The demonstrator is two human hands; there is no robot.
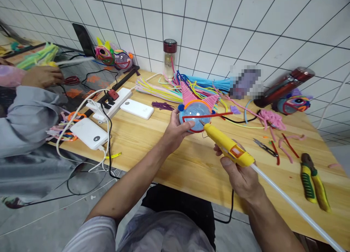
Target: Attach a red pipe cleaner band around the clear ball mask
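In my left hand (177,132) is a clear round ball (197,109) trimmed with pipe cleaners: two pink pointed ears, an orange band and blue pompoms. A red pipe cleaner (210,116) lies across its front, its long end jutting out to the right. My left thumb presses near the red piece's left part. My right hand (240,173) grips a yellow hot glue gun (229,144), a long pale glue stick (295,208) trailing from its back. The gun's nozzle points at the ball's lower front; whether it touches I cannot tell.
Pipe cleaners (161,89), a glass bottle (170,60) and a dark red flask (284,86) stand or lie behind. Snips (265,147) and pliers (314,182) lie right. Power banks (136,109) and a power strip (116,102) lie left, near a co-worker's sleeve (41,113).
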